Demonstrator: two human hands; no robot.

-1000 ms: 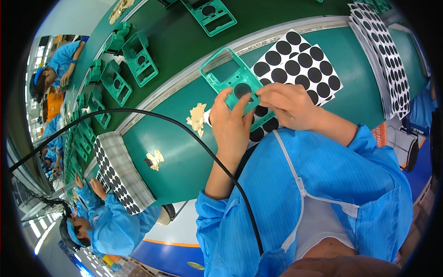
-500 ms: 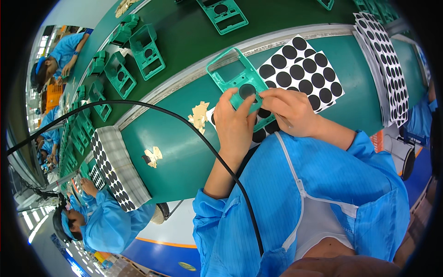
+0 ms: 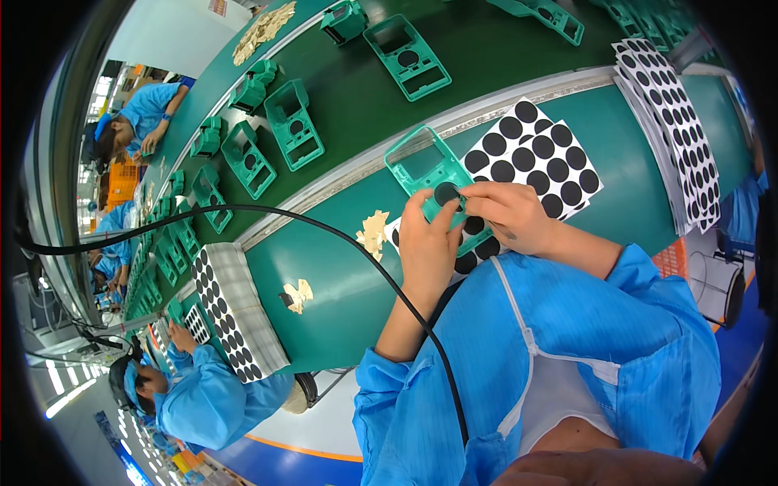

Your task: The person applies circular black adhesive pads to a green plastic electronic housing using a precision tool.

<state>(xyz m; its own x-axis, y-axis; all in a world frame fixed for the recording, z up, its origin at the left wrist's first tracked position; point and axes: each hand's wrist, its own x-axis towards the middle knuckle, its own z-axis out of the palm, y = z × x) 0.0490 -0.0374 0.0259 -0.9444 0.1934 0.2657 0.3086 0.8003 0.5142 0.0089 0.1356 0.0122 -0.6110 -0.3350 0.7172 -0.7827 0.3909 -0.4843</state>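
My left hand (image 3: 429, 247) grips a green plastic housing (image 3: 417, 162) by its lower left side, thumb toward its face. The housing is tilted, with a large rectangular opening at its far end. A black round sticker (image 3: 446, 193) lies on its lower part. My right hand (image 3: 515, 215) is closed in a pinch at the right edge of that sticker; a small slim dark thing shows below its fingers, too little visible to name. White sheets of black round stickers (image 3: 531, 154) lie beneath and beyond the housing.
Several green housings (image 3: 294, 130) stand on the dark green conveyor (image 3: 348, 105) past a metal rail. Stacked sticker sheets lie left (image 3: 235, 316) and right (image 3: 673, 121). Peeled backing scraps (image 3: 373, 233) sit on the table. A black cable (image 3: 324, 219) crosses the view. Co-workers sit at the left.
The whole view has shifted, so the scene sits lower and further right. Both hands remain at the housing, with the right fingertips still at the sticker's edge.
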